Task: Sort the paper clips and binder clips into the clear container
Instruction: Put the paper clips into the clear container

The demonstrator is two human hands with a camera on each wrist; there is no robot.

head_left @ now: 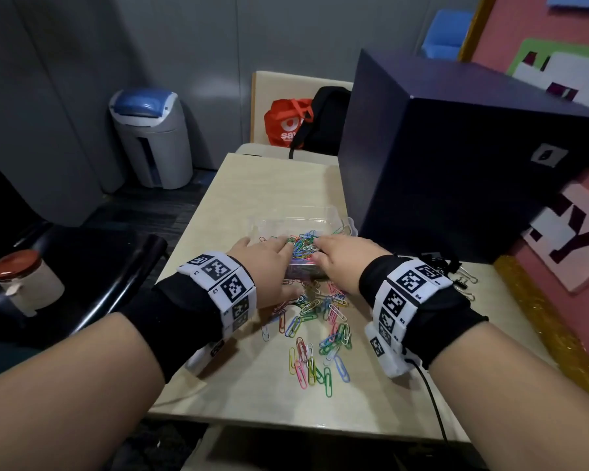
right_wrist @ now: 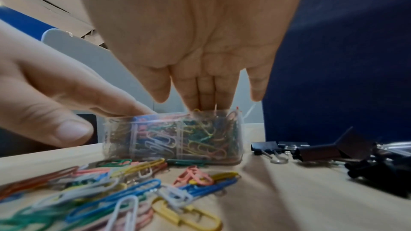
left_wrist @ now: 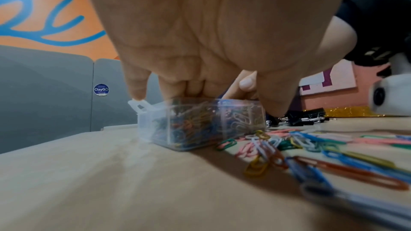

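A clear container (head_left: 334, 222) stands mid-table with its lid open behind it, heaped with coloured paper clips (head_left: 303, 244). My left hand (head_left: 269, 258) and right hand (head_left: 342, 256) lie side by side over it, their straight fingers pressing down on the heap. In the left wrist view the fingertips (left_wrist: 177, 92) touch the top of the container (left_wrist: 200, 124). In the right wrist view the fingertips (right_wrist: 206, 101) rest on the clips at the rim of the container (right_wrist: 173, 136). Loose paper clips (head_left: 315, 331) are scattered in front of it. Black binder clips (head_left: 444, 263) lie to its right.
A tall dark blue box (head_left: 456, 158) stands on the table just right of and behind the container. A black cable (head_left: 434, 406) runs off the front edge. Left of the table are a black chair with a jar (head_left: 24, 280) and a grey bin (head_left: 153, 137).
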